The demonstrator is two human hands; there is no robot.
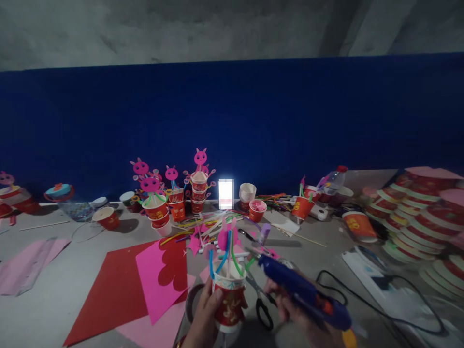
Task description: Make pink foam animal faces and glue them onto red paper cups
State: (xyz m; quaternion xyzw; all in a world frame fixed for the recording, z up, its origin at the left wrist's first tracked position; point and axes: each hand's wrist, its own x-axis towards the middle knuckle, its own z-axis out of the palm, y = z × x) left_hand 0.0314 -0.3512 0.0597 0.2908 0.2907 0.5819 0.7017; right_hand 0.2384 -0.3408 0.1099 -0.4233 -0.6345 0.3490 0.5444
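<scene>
My left hand [209,309] is wrapped round a red and white paper cup [229,302] with gold lettering. Blue and green pipe cleaners [226,253] and a pink eared paper figure [228,237] stick up from the cup's mouth. In my right hand [290,309] is a dark blue hot glue gun [300,287], its nozzle pointing left toward the cup's rim but apart from it. Black-handled scissors [264,311] lie on the table between the two hands. Behind the cup, a purple glue stick [264,234] stands upright.
Red card [116,285] and bright pink card [155,285] lie to the left. Finished-looking cup figures [155,212] stand behind them. Stacked paper cups [416,217] crowd the right, near a white power strip [377,285] and black cable [380,309]. A lit white lamp [226,193] glows at the back.
</scene>
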